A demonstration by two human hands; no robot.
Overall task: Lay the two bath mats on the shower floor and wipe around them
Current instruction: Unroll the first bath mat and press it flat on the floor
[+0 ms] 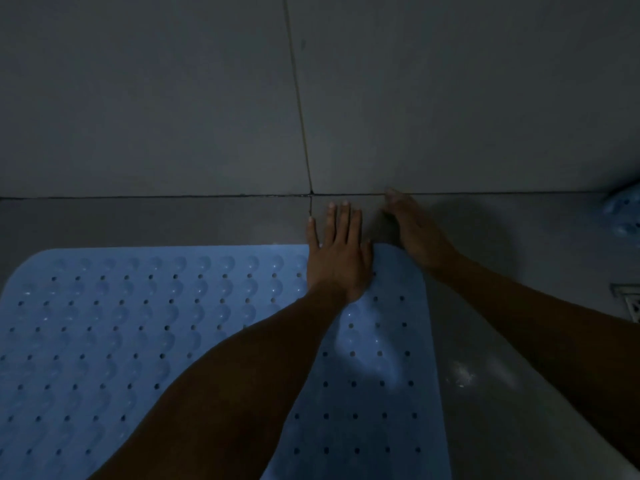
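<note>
A blue bath mat (104,341) dotted with holes and suction cups lay flat on the grey shower floor (519,393), its far edge just short of the tiled wall (173,98). The left hand (337,258) pressed on the mat's far right corner, fingers straight and reaching past the edge onto the floor. The right hand (415,230) rested on the floor just beside that corner, fingertips at the wall joint. A second blue mat (625,213) showed at the right edge, near a floor drain (628,299).

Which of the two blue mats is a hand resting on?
The large blue perforated rubber mat under the left hand; the other blue mat sits untouched at the right edge.
</note>
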